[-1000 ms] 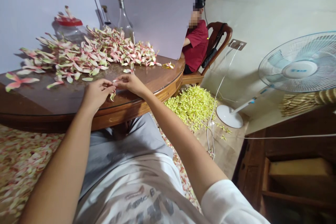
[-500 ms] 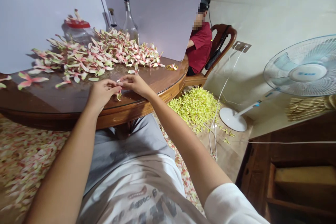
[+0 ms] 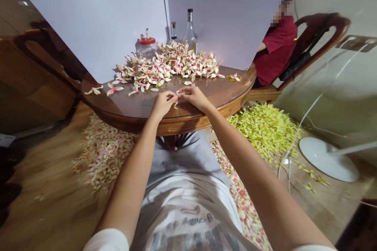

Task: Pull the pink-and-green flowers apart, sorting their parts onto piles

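Close to the near edge of the wooden table (image 3: 141,106), my left hand (image 3: 164,104) and my right hand (image 3: 193,97) meet fingertip to fingertip. Both are closed in a pinch on one small pink-and-white flower (image 3: 176,104), which hangs between them and is partly covered by the fingers. Just beyond my right hand lies a loose flower (image 3: 190,82). A heap of similar pink-and-white flowers (image 3: 167,64) spreads behind my hands, with a few single ones to the left, among them a star-shaped flower (image 3: 114,89).
Behind the heap stand a red-lidded jar (image 3: 146,49) and a tall glass bottle (image 3: 190,33), against a pale partition (image 3: 229,15). Yellow rubber bands (image 3: 232,78) lie at right. Flowers cover the floor, with a yellow-green pile (image 3: 265,129) near a fan base (image 3: 326,159). A person in red (image 3: 277,53) sits beyond.
My view has swung left, so the table and hands appear further right, and a chair at left has come into sight. My hands remain together on the flower.
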`<act>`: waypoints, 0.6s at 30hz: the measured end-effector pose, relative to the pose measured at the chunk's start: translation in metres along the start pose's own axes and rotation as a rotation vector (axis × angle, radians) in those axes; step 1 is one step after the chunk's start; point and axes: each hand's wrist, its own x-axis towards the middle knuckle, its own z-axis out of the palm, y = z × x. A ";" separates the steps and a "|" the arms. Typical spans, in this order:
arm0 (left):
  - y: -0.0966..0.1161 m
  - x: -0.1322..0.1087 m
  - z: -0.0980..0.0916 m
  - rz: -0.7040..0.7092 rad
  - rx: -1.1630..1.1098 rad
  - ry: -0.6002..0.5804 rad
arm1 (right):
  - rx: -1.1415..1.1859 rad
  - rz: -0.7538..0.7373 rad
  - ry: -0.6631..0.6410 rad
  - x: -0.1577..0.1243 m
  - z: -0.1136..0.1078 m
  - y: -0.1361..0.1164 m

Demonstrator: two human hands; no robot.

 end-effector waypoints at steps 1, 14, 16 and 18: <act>0.000 -0.001 0.001 0.005 0.006 0.001 | -0.009 0.003 0.003 0.000 0.001 0.001; 0.029 -0.047 -0.001 -0.005 -0.261 0.652 | -0.002 -0.187 0.773 -0.042 -0.015 0.008; 0.034 -0.083 0.022 -0.002 -0.281 0.566 | -0.004 -0.200 0.946 -0.095 -0.024 0.023; 0.038 -0.119 0.057 0.010 -0.276 0.366 | -0.089 -0.068 1.035 -0.158 -0.035 0.041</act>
